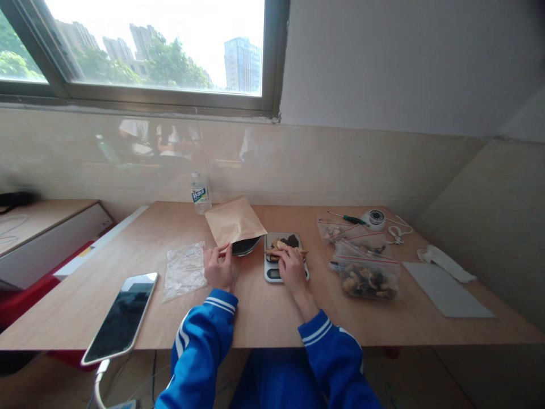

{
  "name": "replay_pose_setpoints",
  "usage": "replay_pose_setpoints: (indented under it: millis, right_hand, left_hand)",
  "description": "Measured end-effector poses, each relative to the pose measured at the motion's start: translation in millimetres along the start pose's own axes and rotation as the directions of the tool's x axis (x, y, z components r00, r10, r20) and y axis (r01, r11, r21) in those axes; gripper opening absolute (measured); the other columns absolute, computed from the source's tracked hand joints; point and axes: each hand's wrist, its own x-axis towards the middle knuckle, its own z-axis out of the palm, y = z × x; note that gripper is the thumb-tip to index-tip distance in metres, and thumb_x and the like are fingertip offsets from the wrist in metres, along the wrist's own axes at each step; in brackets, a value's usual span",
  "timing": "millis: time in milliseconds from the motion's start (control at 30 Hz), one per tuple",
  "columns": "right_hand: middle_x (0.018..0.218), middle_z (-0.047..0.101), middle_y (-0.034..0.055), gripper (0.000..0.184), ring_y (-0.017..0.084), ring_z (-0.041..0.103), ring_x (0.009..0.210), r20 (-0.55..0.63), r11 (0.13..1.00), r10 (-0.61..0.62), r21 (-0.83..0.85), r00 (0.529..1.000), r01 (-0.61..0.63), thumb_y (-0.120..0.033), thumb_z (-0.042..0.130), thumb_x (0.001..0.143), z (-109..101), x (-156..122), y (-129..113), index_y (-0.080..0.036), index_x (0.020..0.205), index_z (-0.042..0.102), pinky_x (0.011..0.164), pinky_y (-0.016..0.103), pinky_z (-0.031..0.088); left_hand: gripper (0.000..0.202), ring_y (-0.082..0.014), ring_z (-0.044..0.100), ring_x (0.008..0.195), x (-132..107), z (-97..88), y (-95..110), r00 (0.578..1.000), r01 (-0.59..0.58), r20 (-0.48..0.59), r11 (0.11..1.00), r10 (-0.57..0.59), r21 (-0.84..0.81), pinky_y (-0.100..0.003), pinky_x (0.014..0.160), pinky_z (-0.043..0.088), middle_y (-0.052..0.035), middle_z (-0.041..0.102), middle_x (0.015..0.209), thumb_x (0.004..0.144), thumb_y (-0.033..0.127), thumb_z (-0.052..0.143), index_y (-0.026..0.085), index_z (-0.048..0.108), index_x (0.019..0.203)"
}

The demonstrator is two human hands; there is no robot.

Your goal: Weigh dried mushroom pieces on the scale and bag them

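Observation:
My left hand (219,266) pinches the lower edge of a brown paper bag (236,221) that is tilted up. Under its lower edge shows something dark with a shiny rim (247,246); I cannot tell whether it is the bag's lining or a separate dish. On a small white kitchen scale (272,279) lie pale and dark dried mushrooms (291,241). The fingers of my right hand (293,270) are curled onto the pale pieces, covering part of them. A crumpled clear zip bag (183,270) lies left of my left hand.
Zip bags of dried mushrooms (368,278) lie right of the scale. Behind them are a screwdriver (351,219) and a white round device (374,218) with a cable. A white sheet (447,289) is far right, a phone (123,315) front left, and a plastic bottle (200,196) at the back.

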Motion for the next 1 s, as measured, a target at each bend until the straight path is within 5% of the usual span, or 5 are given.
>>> replay_pose_setpoints:
  millis: [433, 667, 867, 1000]
  right_hand:
    - [0.094, 0.059, 0.0081, 0.032, 0.022, 0.051, 0.088, -0.044, 0.993, 0.060, -0.097, 0.997, -0.064, -0.005, 0.044, 0.083, -3.7, -0.5, -0.7, -0.021, 0.089, 0.071, 0.080, 0.037, 0.039]
    - [0.090, 0.059, 0.0067, 0.037, 0.021, 0.051, 0.085, -0.270, 0.966, 0.167, -0.146, 0.948, -0.211, -0.002, 0.038, 0.081, -14.4, 1.6, -1.5, -0.021, 0.087, 0.069, 0.077, 0.035, 0.036]
    - [0.073, 0.060, 0.0040, 0.034, 0.020, 0.049, 0.075, -0.335, 0.991, 0.032, -0.115, 0.942, -0.075, 0.000, 0.039, 0.075, -21.9, -1.9, -5.5, -0.021, 0.067, 0.064, 0.072, 0.034, 0.034]
    - [0.058, 0.056, 0.0009, 0.030, 0.017, 0.047, 0.066, -0.168, 0.977, -0.213, -0.040, 0.962, 0.209, 0.000, 0.041, 0.070, -18.1, -5.6, -15.4, -0.021, 0.056, 0.057, 0.068, 0.032, 0.032]
  left_hand:
    - [0.024, -0.0176, 0.057, 0.074, 0.4, -1.0, 1.5, 1.000, 0.007, 0.020, 1.000, -0.007, -0.011, -0.032, 0.077, 0.045, -0.0001, 0.059, 0.070, 0.083, 0.044, 0.055, 0.023, 0.067, 0.084]
    - [0.025, -0.0174, 0.057, 0.073, 0.4, -1.3, 2.3, 1.000, 0.006, 0.013, 1.000, -0.006, -0.010, -0.032, 0.078, 0.044, -0.0001, 0.059, 0.070, 0.083, 0.044, 0.055, 0.023, 0.067, 0.083]
    - [0.023, -0.0173, 0.056, 0.072, 0.9, -2.1, 3.4, 1.000, 0.000, 0.022, 1.000, 0.000, -0.002, -0.032, 0.077, 0.044, -0.0002, 0.059, 0.069, 0.083, 0.043, 0.056, 0.023, 0.067, 0.083]
    - [0.025, -0.0171, 0.057, 0.073, 0.8, -0.9, 1.8, 1.000, 0.004, 0.026, 1.000, -0.004, -0.008, -0.031, 0.078, 0.044, 0.0000, 0.060, 0.070, 0.083, 0.044, 0.055, 0.022, 0.067, 0.083]
